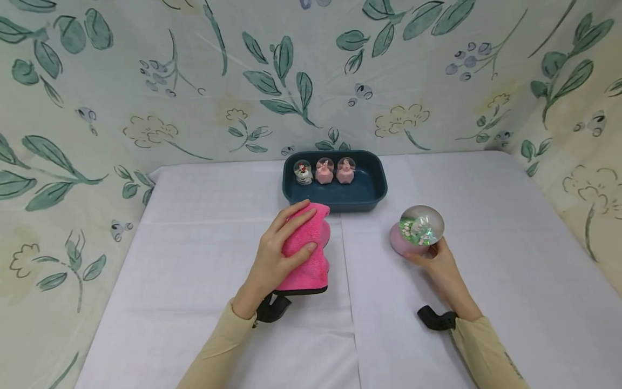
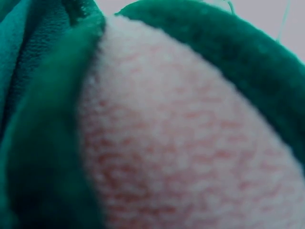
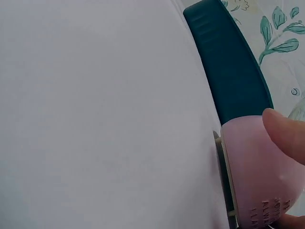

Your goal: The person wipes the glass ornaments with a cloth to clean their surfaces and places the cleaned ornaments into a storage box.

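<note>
My left hand (image 1: pixel 272 256) grips a bright pink cloth (image 1: pixel 307 270) with a dark lower edge, fingers over its top and thumb across its front. The left wrist view is blurred, filled by fuzzy green fabric (image 2: pixel 52 124) and a pale pink textured surface. In my right hand (image 1: pixel 444 273) is a snow globe (image 1: pixel 421 226) with a pink base, tilted so that its clear dome leans up and right. Glitter and small pale shapes show inside the dome. From the right wrist, the thumb lies on the pink base (image 3: pixel 257 167), which bears raised lettering; its dome is mostly hidden.
A dark blue tray (image 1: pixel 371 186) stands at the table's back. Inside it, towards the left, are three small snow globes: one with a white base (image 1: pixel 303 176) and two with pink bases. Leaf-patterned fabric (image 1: pixel 194 124) hangs behind and beside the white-covered table (image 1: pixel 184 237).
</note>
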Demonstrator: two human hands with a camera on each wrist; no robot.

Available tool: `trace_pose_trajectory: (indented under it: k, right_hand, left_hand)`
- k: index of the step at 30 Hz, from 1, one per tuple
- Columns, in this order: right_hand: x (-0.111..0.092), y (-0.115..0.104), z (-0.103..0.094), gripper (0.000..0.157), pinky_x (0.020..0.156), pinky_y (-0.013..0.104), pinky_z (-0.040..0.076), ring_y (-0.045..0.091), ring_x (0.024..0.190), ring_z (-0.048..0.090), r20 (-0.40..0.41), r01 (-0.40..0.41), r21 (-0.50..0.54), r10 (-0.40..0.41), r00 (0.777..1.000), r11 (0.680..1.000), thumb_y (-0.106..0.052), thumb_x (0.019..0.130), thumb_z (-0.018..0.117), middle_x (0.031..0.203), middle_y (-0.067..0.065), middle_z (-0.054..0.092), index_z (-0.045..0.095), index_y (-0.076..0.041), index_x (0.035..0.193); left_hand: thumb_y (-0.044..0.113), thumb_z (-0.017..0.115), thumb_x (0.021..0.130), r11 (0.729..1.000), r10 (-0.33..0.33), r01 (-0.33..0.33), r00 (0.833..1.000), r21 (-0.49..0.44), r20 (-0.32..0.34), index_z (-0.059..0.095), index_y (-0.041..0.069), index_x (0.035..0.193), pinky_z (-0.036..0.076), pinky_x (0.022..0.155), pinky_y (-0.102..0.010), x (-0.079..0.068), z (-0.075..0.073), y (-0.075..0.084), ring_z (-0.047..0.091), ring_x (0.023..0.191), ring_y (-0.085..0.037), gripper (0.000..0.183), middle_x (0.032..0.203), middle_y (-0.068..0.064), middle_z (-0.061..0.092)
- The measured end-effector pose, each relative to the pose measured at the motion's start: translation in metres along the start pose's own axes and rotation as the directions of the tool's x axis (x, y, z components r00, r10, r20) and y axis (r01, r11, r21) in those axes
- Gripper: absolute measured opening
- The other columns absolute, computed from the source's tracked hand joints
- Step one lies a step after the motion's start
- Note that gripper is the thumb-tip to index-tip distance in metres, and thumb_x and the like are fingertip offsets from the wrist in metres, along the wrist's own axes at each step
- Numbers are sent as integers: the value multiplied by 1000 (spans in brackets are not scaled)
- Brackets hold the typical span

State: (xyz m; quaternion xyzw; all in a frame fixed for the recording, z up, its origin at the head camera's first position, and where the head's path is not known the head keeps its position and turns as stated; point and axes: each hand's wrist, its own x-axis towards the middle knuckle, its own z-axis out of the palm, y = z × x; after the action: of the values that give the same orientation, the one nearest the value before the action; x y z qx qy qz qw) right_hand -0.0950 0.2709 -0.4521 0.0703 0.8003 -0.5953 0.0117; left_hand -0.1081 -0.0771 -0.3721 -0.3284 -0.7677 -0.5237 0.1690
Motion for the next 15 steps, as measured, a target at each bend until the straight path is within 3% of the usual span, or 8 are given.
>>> trace_pose_trajectory:
  k: [3, 5, 9, 15]
  right_hand:
    - [3, -3, 1, 94, 100, 43, 30, 36, 130, 28, 8, -11, -94, 12, 1000, 995, -11, 83, 74, 147, 22, 27, 10, -2, 151]
    - [4, -4, 1, 94, 98, 47, 31, 38, 128, 31, -6, -11, -152, 10, 1000, 988, -13, 81, 76, 145, 24, 30, 13, 0, 149]
    - [3, -5, -1, 89, 88, 35, 38, 35, 119, 40, -70, -30, -213, 15, 997, 977, -16, 77, 80, 138, 23, 40, 25, 1, 145]
    - [1, -6, -3, 86, 79, 14, 40, 27, 117, 43, -92, -25, -186, 8, 996, 982, -17, 78, 80, 136, 20, 44, 30, -2, 146]
  left_hand:
    - [5, 75, 79, 1000, -8, 8, 1000, 2, 1, 54, 7, 135, 53, 85, -37, 0, 0, 0, 39, 129, -22, 59, 143, -7, 42]
    - [6, 75, 79, 1000, -11, 11, 1000, 5, 0, 54, 7, 135, 53, 84, -37, -1, -1, 0, 39, 130, -22, 60, 143, -6, 42]
    - [6, 75, 79, 1000, -15, 15, 1000, 2, -4, 54, 7, 135, 53, 85, -38, -1, 0, -2, 39, 130, -23, 59, 143, -6, 42]
    - [6, 74, 81, 999, -37, 37, 999, 5, -9, 54, 7, 134, 53, 86, -37, -4, -2, -5, 39, 130, -22, 57, 143, -6, 43]
